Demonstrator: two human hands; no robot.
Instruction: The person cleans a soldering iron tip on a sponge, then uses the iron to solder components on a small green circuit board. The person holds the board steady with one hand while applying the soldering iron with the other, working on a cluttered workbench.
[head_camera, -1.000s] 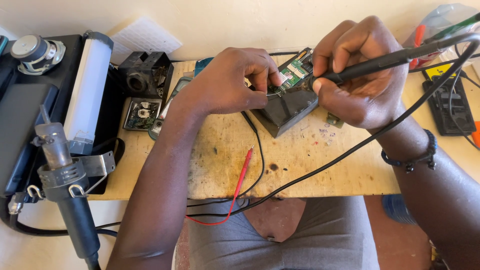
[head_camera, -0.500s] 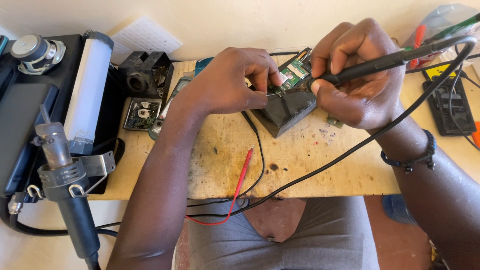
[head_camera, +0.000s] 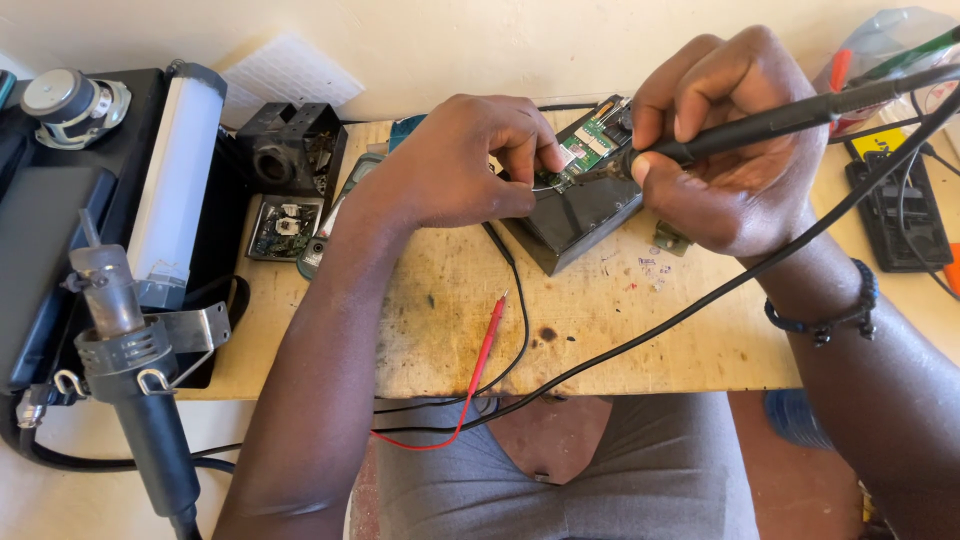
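My right hand (head_camera: 730, 150) grips a black soldering iron (head_camera: 800, 115), its tip down on a small green circuit board (head_camera: 583, 148). The board rests on top of a black box (head_camera: 580, 215) on the wooden bench (head_camera: 620, 320). My left hand (head_camera: 460, 165) pinches a thin wire at the left edge of the board, fingertips close to the iron's tip. The iron's black cable (head_camera: 700, 305) runs down across the bench toward my lap.
A red probe (head_camera: 490, 335) and black leads lie on the bench in front. At left stand a hot-air gun (head_camera: 125, 350) in a holder, a white tube lamp (head_camera: 175, 185), a black casing (head_camera: 290, 150) and a small board (head_camera: 283, 228). A black device (head_camera: 895, 215) lies at right.
Both hands stay almost still over the board; the iron's tip holds at the same spot.
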